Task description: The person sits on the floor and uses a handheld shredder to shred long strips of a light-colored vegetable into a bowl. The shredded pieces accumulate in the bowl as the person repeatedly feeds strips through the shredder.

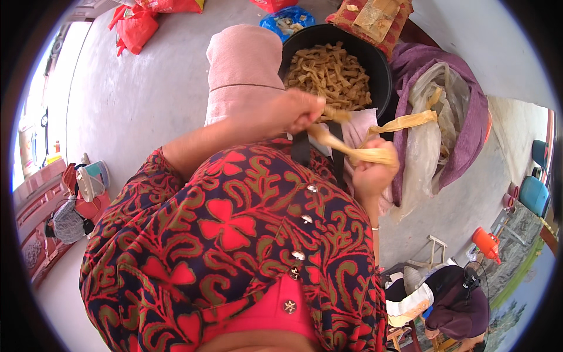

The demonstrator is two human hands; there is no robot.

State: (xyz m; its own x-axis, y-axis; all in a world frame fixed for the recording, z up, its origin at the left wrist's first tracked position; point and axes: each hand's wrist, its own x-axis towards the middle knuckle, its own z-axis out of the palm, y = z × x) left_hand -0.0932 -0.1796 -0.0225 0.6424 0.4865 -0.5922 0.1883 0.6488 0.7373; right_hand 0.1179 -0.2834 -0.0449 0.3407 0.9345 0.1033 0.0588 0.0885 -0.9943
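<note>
Currently I see both hands working close to the chest, beside a round black tub (384,88). The left hand (302,111) is closed and blurred, with a short tan piece (338,114) emerging from its fist. The right hand (375,173) is fisted around a pale straw-coloured strip (337,142), which slants up toward the left hand; I cannot tell whether its far end is gripped there or whether it joins the tan piece. A 2nd, flat yellow strip (407,121) extends from near the right fist toward a purple bag (475,126) with a clear plastic liner (419,167).

Many folded tan pieces (331,73) lie inside the tub, and the left hand sits by its near edge. Crowding that space, a pink cloth-covered form (243,61) stands to the tub's left, partly hidden from me by the left forearm. Behind the tub I make out a blue plastic bag (296,19) and a red patterned cushion (399,35) bearing a brown board (377,20). Red bags (136,32) lie farther off at upper left; a co-worker (460,302) bends at lower right, near an orange-red plastic container (485,243).
</note>
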